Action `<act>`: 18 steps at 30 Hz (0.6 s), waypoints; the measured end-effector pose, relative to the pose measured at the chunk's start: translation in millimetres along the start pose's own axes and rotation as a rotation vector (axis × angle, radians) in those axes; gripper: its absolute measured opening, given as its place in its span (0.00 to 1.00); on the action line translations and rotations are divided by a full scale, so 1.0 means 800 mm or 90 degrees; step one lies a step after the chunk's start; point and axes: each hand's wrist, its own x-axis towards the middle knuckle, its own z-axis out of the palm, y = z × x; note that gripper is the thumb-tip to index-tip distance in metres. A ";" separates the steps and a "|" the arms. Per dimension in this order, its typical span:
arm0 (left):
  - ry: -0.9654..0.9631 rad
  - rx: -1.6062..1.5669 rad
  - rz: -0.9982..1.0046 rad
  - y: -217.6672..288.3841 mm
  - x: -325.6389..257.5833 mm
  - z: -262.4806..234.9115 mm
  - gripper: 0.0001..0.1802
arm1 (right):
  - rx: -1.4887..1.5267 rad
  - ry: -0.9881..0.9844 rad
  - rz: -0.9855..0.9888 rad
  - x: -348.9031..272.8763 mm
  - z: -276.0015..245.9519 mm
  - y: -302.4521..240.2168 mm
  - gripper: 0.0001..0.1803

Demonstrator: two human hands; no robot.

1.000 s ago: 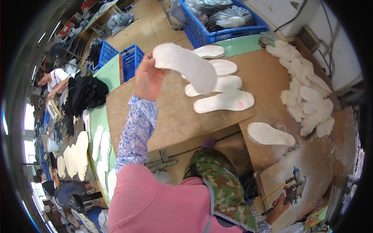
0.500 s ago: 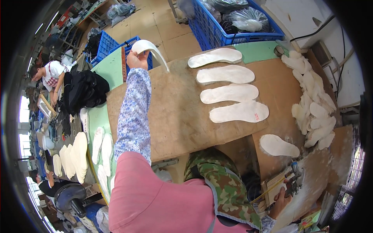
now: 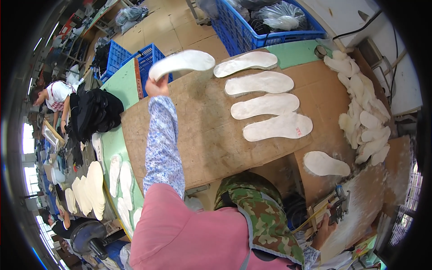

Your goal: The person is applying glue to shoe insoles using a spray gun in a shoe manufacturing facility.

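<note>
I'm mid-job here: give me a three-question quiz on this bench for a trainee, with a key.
1. True or false: the left hand holds a white insole up off the brown board.
2. How many white insoles lie in the row on the brown board? A) two B) four C) six
3. Fill in: the right hand holds a ____ at the lower right.

Key
1. True; the hand grips it at its left end.
2. B; the row runs from the top insole to the bottom insole; a lone insole lies apart.
3. Brush.
</note>
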 end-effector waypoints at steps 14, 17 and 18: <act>0.141 0.603 -0.230 -0.030 -0.077 -0.206 0.29 | -0.009 0.048 -0.028 -0.006 0.014 -0.005 0.17; 0.101 0.823 -0.168 -0.019 -0.086 -0.204 0.35 | 0.010 0.039 -0.044 -0.010 0.014 -0.012 0.17; 0.105 0.799 -0.137 -0.015 -0.082 -0.212 0.35 | 0.014 0.037 -0.040 -0.005 0.003 0.004 0.17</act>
